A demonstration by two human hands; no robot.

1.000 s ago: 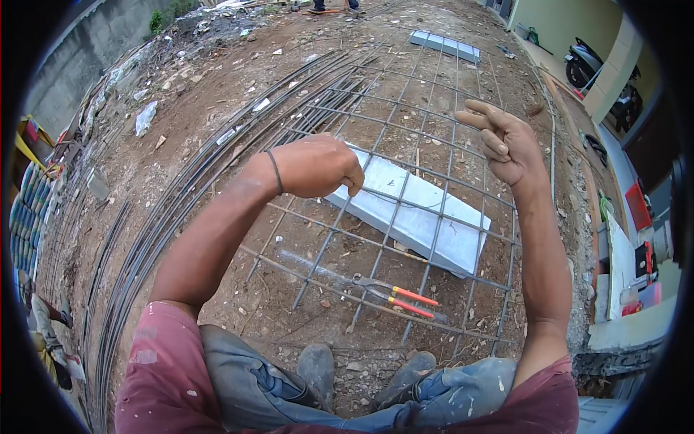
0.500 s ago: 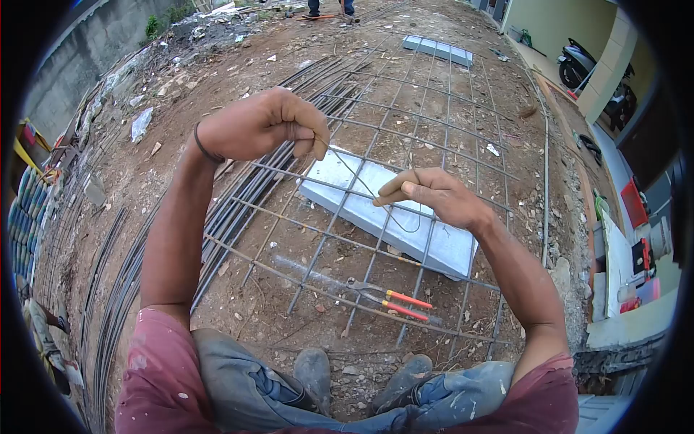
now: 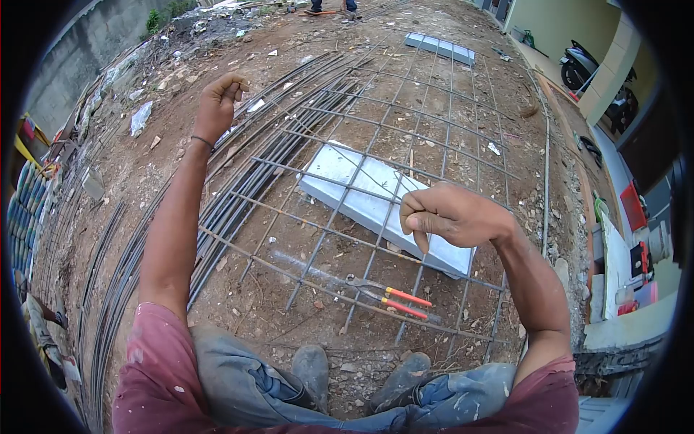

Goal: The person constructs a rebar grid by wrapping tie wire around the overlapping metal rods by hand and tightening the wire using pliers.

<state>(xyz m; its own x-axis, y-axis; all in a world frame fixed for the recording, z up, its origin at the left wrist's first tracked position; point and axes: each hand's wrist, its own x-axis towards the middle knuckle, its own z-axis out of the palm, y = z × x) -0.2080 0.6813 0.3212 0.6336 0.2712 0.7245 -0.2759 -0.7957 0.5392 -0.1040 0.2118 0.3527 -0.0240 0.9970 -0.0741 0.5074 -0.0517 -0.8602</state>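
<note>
Above the loose bars, my left hand [image 3: 221, 98] is raised at the upper left with its fingers pinched; what they hold, if anything, is too small to make out. My right hand [image 3: 452, 215] hangs over the right part of the pale block, its fingers curled together around something I cannot make out. A grid of thin steel bars [image 3: 336, 210] spans the ground beneath both hands. Under the grid lies the pale block [image 3: 361, 173]. Red-handled pincers [image 3: 397, 300] rest on the grid near my boots, their jaws pointing left.
Long steel rods [image 3: 271, 163] lie in a bundle to the left of the grid. A second pale block [image 3: 439, 48] sits at the far end. Another person's legs [image 3: 334, 7] show at the top. On the right are a motorbike [image 3: 580, 65] and a red container [image 3: 633, 206].
My left hand has moved up and left, away from my right hand, which has shifted slightly right and down. The thin wire seen between them half a second ago no longer shows clearly.
</note>
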